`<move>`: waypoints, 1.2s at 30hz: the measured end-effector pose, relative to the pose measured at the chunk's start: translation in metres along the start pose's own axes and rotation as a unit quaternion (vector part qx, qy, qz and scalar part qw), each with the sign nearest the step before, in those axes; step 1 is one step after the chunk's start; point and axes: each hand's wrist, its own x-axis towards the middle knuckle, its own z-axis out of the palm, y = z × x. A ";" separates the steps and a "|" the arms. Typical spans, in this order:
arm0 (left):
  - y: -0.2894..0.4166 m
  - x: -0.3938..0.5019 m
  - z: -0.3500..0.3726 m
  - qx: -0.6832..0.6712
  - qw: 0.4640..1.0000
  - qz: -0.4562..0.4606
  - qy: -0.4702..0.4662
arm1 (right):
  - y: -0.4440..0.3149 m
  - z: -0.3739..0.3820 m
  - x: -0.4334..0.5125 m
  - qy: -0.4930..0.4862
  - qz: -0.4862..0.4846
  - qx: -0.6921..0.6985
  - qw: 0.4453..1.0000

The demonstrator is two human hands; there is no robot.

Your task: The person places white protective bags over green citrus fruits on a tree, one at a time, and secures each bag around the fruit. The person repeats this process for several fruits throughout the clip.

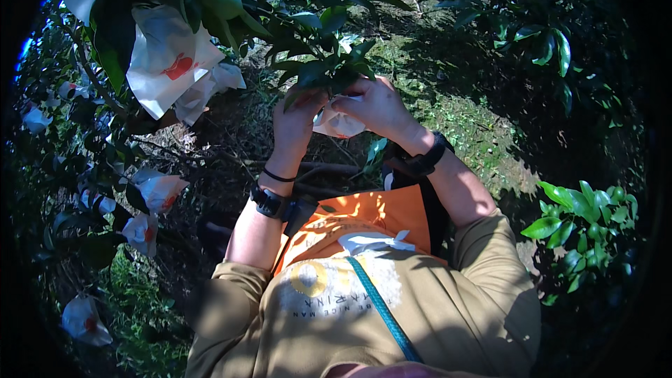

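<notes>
A white paper fruit bag (338, 122) hangs under a leafy branch tip (328, 65) in front of my chest. My right hand (380, 106) pinches the bag's upper edge between thumb and fingers. At the bag's other side, my left hand (300, 115) grips the edge, its fingertips partly hidden under dark leaves. Whatever is inside the bag cannot be seen. An orange apron or pouch (367, 210) lies across my waist, with white paper bags (375, 242) tucked at its top.
Large white bags (173, 60) with red prints hang on the tree at upper left. More bagged fruit (160, 191) hangs lower left. A leafy shoot with small green fruits (588, 215) stands at right. Branches (325, 168) cross low over the mossy ground (462, 115).
</notes>
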 end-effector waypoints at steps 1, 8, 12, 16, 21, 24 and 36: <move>-0.003 0.000 -0.003 0.038 0.999 0.017 -0.009 | 0.000 0.000 -0.001 -0.006 0.001 0.011 1.000; -0.037 0.010 -0.022 0.120 0.989 0.041 -0.076 | -0.012 -0.010 -0.004 -0.099 0.146 0.200 0.964; -0.044 0.019 -0.017 -0.271 0.925 -0.254 -0.083 | -0.017 -0.016 -0.009 -0.117 0.148 0.286 0.939; -0.036 0.017 -0.015 -0.224 0.941 -0.235 -0.098 | -0.015 -0.017 -0.014 -0.098 0.135 0.251 0.953; -0.043 0.019 -0.022 0.164 0.984 0.048 -0.052 | -0.010 -0.010 -0.017 -0.052 0.118 0.161 0.979; -0.053 0.017 -0.019 0.127 0.988 0.085 0.026 | -0.010 -0.004 -0.021 -0.034 0.122 0.190 0.974; -0.002 -0.003 0.023 0.103 0.995 -0.005 0.012 | 0.000 -0.001 -0.026 0.021 0.018 0.090 0.996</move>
